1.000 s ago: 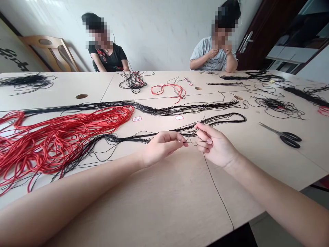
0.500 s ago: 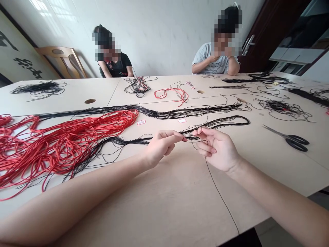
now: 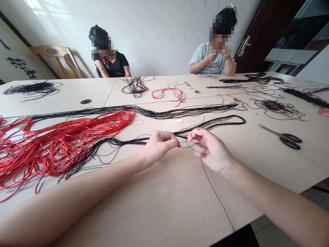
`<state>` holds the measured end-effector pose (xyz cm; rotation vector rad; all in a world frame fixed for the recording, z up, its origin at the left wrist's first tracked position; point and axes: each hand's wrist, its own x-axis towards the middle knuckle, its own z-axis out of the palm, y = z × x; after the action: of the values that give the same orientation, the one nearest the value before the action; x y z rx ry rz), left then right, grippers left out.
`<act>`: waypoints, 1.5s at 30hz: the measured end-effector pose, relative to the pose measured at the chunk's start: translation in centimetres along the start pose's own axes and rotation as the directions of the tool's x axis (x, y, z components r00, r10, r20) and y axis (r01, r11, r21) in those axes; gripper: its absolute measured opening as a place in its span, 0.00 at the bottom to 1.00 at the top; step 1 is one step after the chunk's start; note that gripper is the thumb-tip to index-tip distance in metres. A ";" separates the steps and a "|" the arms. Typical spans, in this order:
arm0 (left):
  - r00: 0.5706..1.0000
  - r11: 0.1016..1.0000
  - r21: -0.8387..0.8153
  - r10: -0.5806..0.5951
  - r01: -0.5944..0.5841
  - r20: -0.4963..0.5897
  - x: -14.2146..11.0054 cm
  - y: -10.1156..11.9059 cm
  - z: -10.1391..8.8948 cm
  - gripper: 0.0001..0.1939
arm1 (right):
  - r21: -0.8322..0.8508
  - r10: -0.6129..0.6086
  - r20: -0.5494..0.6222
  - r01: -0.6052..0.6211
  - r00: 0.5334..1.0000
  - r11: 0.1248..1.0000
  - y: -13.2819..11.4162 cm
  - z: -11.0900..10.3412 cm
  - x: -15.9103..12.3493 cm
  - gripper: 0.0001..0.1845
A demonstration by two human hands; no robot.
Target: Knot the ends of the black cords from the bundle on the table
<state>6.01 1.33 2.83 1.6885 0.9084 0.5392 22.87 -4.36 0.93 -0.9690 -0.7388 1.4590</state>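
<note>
Between my two hands runs a thin black cord [image 3: 183,142], with a small loose loop near the right fingers. My left hand [image 3: 158,146] pinches the cord between thumb and curled index finger. My right hand [image 3: 212,151] is palm-inward, thumb and index fingertip together on the cord, the other fingers bent around it. Below the right hand, a dark strand [image 3: 216,192] trails over the tabletop to the near edge. Just behind the hands lies a bundle of black cords [image 3: 223,120], partly hidden by them.
A heap of red cord [image 3: 66,145] covers the left side. Black-handled scissors [image 3: 290,140] lie at right. A long black bundle [image 3: 167,114], a red cord loop [image 3: 168,91] and a black tangle [image 3: 279,108] lie farther back. Two people sit across the table [image 3: 154,206].
My left index finger has gone from stretched forward to bent against the thumb. The cord loop by my right hand has shifted slightly. The whole view has swung a little to the right.
</note>
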 end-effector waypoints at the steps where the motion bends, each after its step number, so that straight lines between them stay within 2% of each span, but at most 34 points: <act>1: 1.000 0.999 0.031 0.003 -0.003 -0.003 0.1 0.0 0.0 0.08 | -0.015 -0.017 -0.020 0.017 1.000 1.000 0.0 0.1 0.0 0.08; 6: 0.999 0.993 0.107 0.047 -0.047 0.006 0.3 -0.3 -0.3 0.09 | -0.028 -0.073 -0.057 0.071 0.996 0.997 -0.3 0.3 0.2 0.07; 13: 0.992 0.987 -0.149 0.083 -0.068 0.094 0.0 -0.8 -0.2 0.12 | 0.039 -0.019 0.027 0.018 0.999 0.999 -0.5 -0.6 0.4 0.07; 16: 0.989 0.990 -0.130 0.074 -0.057 0.131 -0.1 -0.7 -0.2 0.11 | 0.028 -0.006 0.046 0.005 0.999 1.000 -0.4 -0.7 0.3 0.07; 19: 0.983 0.996 -0.073 0.065 -0.053 0.174 -0.2 -0.5 -0.2 0.10 | -0.032 -0.005 0.048 0.007 0.999 0.999 -0.4 -0.7 0.3 0.08; 21: 0.980 0.999 -0.033 0.046 -0.040 0.191 -0.2 -0.5 -0.1 0.09 | -0.167 -0.021 0.014 0.023 1.000 0.986 -0.4 -0.9 0.4 0.09; 23: 0.986 1.000 -0.004 0.031 -0.031 0.167 -0.1 -0.8 0.0 0.09 | -0.384 -0.058 -0.011 0.050 0.998 0.922 -0.7 -1.2 0.6 0.11; 25: 0.992 1.000 -0.009 0.022 -0.022 0.122 0.1 -1.3 0.2 0.09 | -0.608 -0.076 0.034 0.081 0.996 0.790 -1.1 -1.7 0.8 0.15; 28: 0.996 0.997 -0.072 0.011 -0.004 0.090 0.5 -2.1 0.4 0.08 | -0.830 0.024 0.117 0.084 0.993 0.551 -2.0 -2.7 0.6 0.19; 30: 0.996 0.991 -0.130 -0.006 0.017 0.086 0.7 -2.3 0.4 0.07 | -0.888 0.078 0.120 0.072 0.990 0.454 -2.6 -3.6 -0.2 0.18; 32: 0.996 0.984 -0.172 -0.040 0.053 0.081 0.8 -2.1 0.3 0.07 | -0.892 0.069 0.112 0.070 0.991 0.448 -3.2 -4.7 -1.4 0.14; 34: 0.995 0.978 -0.197 -0.060 0.075 0.079 0.9 -1.8 0.1 0.08 | -0.864 0.061 0.108 0.064 0.992 0.499 -3.8 -5.9 -3.0 0.13; 37: 0.996 0.974 -0.223 -0.026 0.045 0.087 0.9 -1.4 0.0 0.09 | -0.827 0.177 0.158 0.032 0.971 0.561 -4.9 -8.1 -5.1 0.16; 39: 0.995 0.970 -0.240 -0.009 0.032 0.095 0.9 -1.4 0.1 0.09 | -0.842 0.248 0.173 0.013 0.953 0.539 -6.0 -9.8 -5.8 0.14; 41: 0.995 0.967 -0.253 -0.005 0.029 0.095 1.0 -1.5 0.1 0.09 | -0.909 0.240 0.107 -0.003 0.965 0.418 -7.4 -12.0 -5.9 0.14; 43: 0.996 0.967 -0.256 0.006 0.018 0.091 1.0 -1.7 0.1 0.10 | -0.973 0.215 -0.014 -0.062 0.977 0.220 -8.9 -14.4 -5.4 0.17; 45: 0.996 0.968 -0.252 0.027 -0.005 0.083 1.1 -1.8 0.1 0.11 | -0.985 0.156 -0.172 -0.175 0.973 0.003 -10.1 -16.5 -4.4 0.15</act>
<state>6.24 2.37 1.00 1.4778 0.7321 0.5642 42.07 -8.94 2.94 -2.2499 -1.8446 0.8732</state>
